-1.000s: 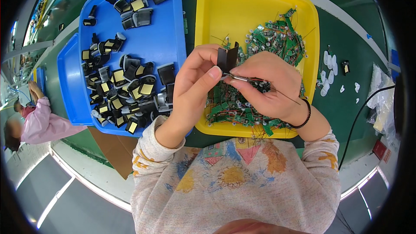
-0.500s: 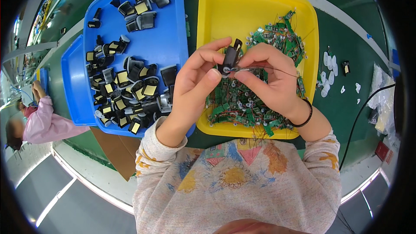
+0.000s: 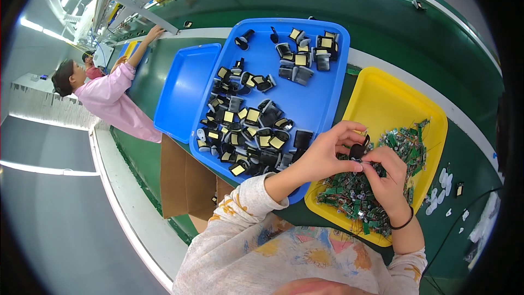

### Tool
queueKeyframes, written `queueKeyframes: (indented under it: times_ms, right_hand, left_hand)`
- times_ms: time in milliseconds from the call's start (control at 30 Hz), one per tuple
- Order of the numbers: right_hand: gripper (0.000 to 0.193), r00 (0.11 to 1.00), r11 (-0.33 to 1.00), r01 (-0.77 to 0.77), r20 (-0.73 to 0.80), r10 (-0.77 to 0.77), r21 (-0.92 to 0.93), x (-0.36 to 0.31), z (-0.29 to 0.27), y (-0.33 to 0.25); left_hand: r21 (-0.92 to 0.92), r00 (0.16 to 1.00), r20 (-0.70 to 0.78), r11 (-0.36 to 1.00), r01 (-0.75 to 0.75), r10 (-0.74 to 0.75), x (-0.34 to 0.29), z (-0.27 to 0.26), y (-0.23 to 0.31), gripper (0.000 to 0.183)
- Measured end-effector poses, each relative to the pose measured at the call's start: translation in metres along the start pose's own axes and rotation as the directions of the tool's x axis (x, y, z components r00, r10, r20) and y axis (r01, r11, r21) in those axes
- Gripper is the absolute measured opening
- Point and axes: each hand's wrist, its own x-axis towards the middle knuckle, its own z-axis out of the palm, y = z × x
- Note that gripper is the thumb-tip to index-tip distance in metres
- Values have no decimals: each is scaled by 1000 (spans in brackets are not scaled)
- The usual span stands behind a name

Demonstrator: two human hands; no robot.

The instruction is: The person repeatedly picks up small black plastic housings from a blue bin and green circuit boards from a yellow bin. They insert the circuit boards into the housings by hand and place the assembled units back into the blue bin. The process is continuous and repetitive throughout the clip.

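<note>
My left hand (image 3: 330, 153) is closed round a small black plastic housing (image 3: 357, 151), holding it tilted above the near half of the yellow tray (image 3: 376, 90). At the housing's lower end, the thumb and forefinger of my right hand (image 3: 388, 179) pinch a thin wired part, mostly hidden by the fingers. Small green circuit boards (image 3: 349, 199) with fine wires lie heaped in the yellow tray under both hands. To the left, a large blue tray (image 3: 305, 106) holds many black housings (image 3: 252, 116) with pale yellow pads and grey covers.
Another blue tray (image 3: 183, 90) adjoins the large one on its left. An open cardboard box (image 3: 188, 186) stands below the bench edge. White oval pieces (image 3: 436, 196), a loose black part (image 3: 459, 188) and a black cable (image 3: 456, 229) lie at right. A person in pink (image 3: 112, 90) works far left.
The view has swung left, so the trays and my hands appear farther right and lower. Both hands stay together at the black housing. The person in pink now shows with an arm stretched out.
</note>
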Motion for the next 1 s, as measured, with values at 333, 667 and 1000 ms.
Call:
queueKeyframes:
  times_ms: [333,667,1000]
  right_hand:
    - [12,999,1000,-4,38,4,-10,0,-4,0]
    - [12,987,983,-156,55,151,94,-2,-1,1]
    - [11,998,998,-57,32,56,42,-1,-4,4]
  left_hand:
    - [17,992,40,993,-119,119,5,-1,-15,52]
    - [313,981,-34,934,-173,193,0,1,-8,48]
    - [175,991,-53,978,-113,123,0,2,-5,51]
